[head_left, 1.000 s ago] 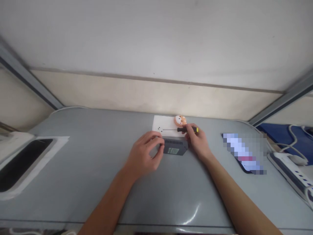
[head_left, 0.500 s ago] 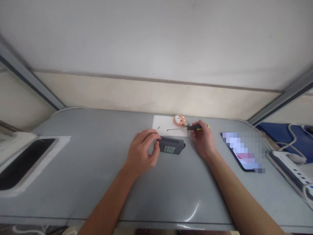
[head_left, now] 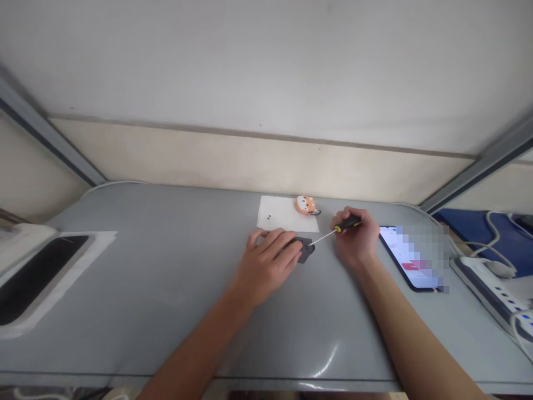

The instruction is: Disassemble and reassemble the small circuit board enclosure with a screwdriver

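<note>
My left hand (head_left: 268, 261) lies over a small dark grey box (head_left: 306, 253) on the desk, gripping it and covering most of it. Only the box's right end shows past my fingers. My right hand (head_left: 358, 239) is closed around the black and yellow handle of a screwdriver (head_left: 327, 236). Its thin shaft slants down to the left, and the tip meets the right end of the box. Behind the box lies a white sheet of paper (head_left: 285, 216) with a few tiny dark bits, probably screws, on it. An orange and white animal-faced case (head_left: 306, 205) rests at its right.
A lit phone (head_left: 408, 261), partly blurred out, lies right of my right hand. Farther right are a white power strip (head_left: 487, 289) with cables and a blue surface (head_left: 470, 225). At the left lies a black-topped device (head_left: 39, 278) on white paper. A wall closes the back.
My left hand has slid right, from the box's left edge to over most of it. My right hand has shifted right, bringing the screwdriver's tip from above the paper to the box's right end.
</note>
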Demonstrator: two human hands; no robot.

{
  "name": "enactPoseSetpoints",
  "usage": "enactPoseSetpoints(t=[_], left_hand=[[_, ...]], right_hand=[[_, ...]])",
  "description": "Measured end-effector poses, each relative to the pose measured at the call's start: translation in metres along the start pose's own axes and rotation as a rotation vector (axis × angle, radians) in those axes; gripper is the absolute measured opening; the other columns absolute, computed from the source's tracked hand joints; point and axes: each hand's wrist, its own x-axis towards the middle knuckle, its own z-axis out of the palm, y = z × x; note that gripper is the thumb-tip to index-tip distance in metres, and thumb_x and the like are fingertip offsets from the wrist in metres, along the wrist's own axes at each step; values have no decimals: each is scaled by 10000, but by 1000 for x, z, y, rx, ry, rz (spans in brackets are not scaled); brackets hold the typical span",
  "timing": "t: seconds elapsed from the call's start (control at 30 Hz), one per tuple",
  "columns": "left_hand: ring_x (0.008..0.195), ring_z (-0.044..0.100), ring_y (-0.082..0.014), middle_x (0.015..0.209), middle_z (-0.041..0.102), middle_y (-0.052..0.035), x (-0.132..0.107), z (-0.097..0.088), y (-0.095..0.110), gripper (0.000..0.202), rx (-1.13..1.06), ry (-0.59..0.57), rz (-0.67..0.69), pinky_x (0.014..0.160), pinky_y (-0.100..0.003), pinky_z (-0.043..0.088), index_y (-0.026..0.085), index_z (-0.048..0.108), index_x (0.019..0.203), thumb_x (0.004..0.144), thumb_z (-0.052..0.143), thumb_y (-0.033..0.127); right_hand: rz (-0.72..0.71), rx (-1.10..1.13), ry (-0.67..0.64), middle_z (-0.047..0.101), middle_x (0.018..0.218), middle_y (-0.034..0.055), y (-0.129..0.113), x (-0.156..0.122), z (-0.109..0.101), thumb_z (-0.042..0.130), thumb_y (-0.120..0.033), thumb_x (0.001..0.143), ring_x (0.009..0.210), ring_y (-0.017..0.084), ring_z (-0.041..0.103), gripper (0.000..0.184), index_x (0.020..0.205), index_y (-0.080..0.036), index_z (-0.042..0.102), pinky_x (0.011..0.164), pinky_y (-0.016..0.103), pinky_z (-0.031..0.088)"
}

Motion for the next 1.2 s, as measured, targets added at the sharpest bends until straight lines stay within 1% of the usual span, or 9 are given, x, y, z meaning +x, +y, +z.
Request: enactPoseSetpoints(t=[0.13, 0.27, 0.4, 0.53, 0.63, 0.77, 0.93, 1.07, 1.2], left_hand=[[1045, 710, -183, 1124, 775, -9, 0, 0, 0, 155, -9, -29, -11, 960, -400, 365, 228, 641, 1083, 975, 626, 118], [1049, 704, -188, 1122, 777, -15, 0, -1, 1, 198, -8, -28, -18, 961, -398, 363, 245, 640, 1127, 979, 618, 116], [1051, 700, -192, 1126, 775, -20, 1, -2, 1, 253, -10, -48, -6, 944, -395, 363, 246, 633, 1199, 984, 611, 113], [1048, 695, -188, 1120, 772, -21, 1, -3, 1, 228, -15, -49, -1, 949, -395, 361, 237, 640, 1181, 994, 600, 114], [1057, 688, -187, 1122, 765, -17, 1, -2, 1, 219, -12, -48, 4, 946, -395, 362, 237, 644, 1174, 994, 605, 117], [1043, 680, -182, 1117, 757, -11, -1, 0, 1, 217, -6, -45, 7, 948, -390, 368, 252, 655, 1157, 994, 603, 118], [1060, 673, -192, 1140, 744, -22, -3, 0, -1, 265, 19, -60, 25, 943, -392, 375, 271, 674, 1134, 971, 602, 75], [1052, 671, -193, 1159, 733, -27, -3, -3, -1, 316, 62, -75, 53, 956, -396, 382, 269, 672, 1145, 946, 598, 35], [1046, 667, -193, 1168, 726, -39, -2, -6, -1, 341, 105, -108, 103, 932, -384, 388, 253, 672, 1149, 931, 587, 5]], right_hand=[[-51, -121, -31, 471, 620, -31, 0, 0, -1, 666, -306, 758, 539, 106, 464, 252, 657, -224, 451, 460, 283, 387], [-98, -224, -70, 454, 606, -28, 0, -1, -1, 672, -377, 771, 526, 122, 457, 296, 666, -240, 431, 442, 297, 376], [-88, -192, -41, 439, 604, -24, 0, -1, 1, 685, -344, 745, 535, 124, 437, 277, 665, -238, 442, 437, 286, 361], [-20, -78, -1, 443, 639, -24, 0, -3, 4, 668, -255, 717, 547, 102, 411, 205, 652, -214, 478, 451, 267, 352], [24, -21, 12, 441, 652, -27, 1, -3, 4, 665, -220, 714, 553, 89, 410, 199, 638, -197, 483, 463, 256, 348], [11, -28, 16, 449, 651, -25, 1, -3, 3, 663, -223, 725, 565, 97, 427, 201, 631, -199, 487, 485, 270, 373], [17, -20, 11, 442, 659, -24, 2, -2, 1, 654, -220, 733, 567, 89, 436, 175, 627, -184, 520, 471, 262, 351], [23, -19, -2, 442, 659, -24, 2, 1, -2, 657, -233, 736, 558, 89, 430, 184, 623, -190, 518, 459, 261, 347], [-22, -109, 53, 523, 685, -16, 7, 4, -3, 687, -280, 723, 548, 93, 441, 182, 663, -202, 533, 435, 264, 293]])
